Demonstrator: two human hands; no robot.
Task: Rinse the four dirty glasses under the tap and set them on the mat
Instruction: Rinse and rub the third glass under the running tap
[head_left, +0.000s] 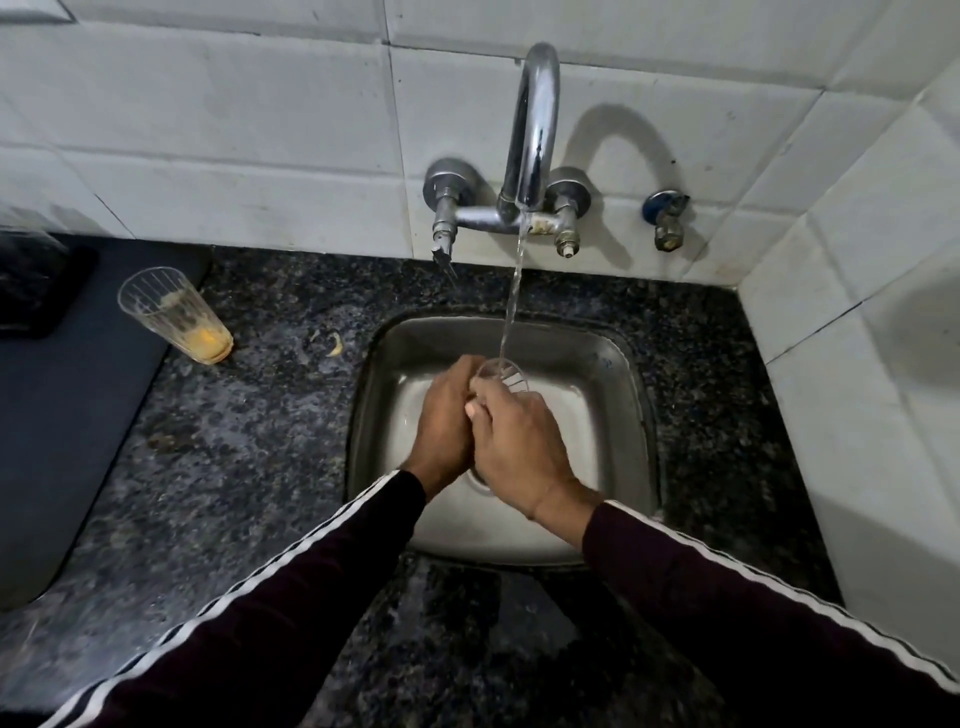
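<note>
A clear glass (501, 376) is held over the steel sink (618, 374), a little above the centre of the frame, with its open mouth turned up toward the tap (535, 130), and the thin stream of water (514, 296) falls just at its rim. Both hands are pressed together around it: the right hand (519, 447) wraps the body of the glass, and the left hand (447, 415) closes on it from the other side, so most of the glass is hidden. At the left of the frame a second glass (174, 314) stands upright with yellow residue at its bottom, at the edge of the dark mat (78, 395), and it is not yet rinsed. I see no other glasses clearly; a dark shape in the upper left corner is too blurred to name. The risk, I think, is slipping: wet glass in wet fingers can drop and break against the steel. Also the stream may miss the mouth and splash onto the granite counter (249, 426).
</note>
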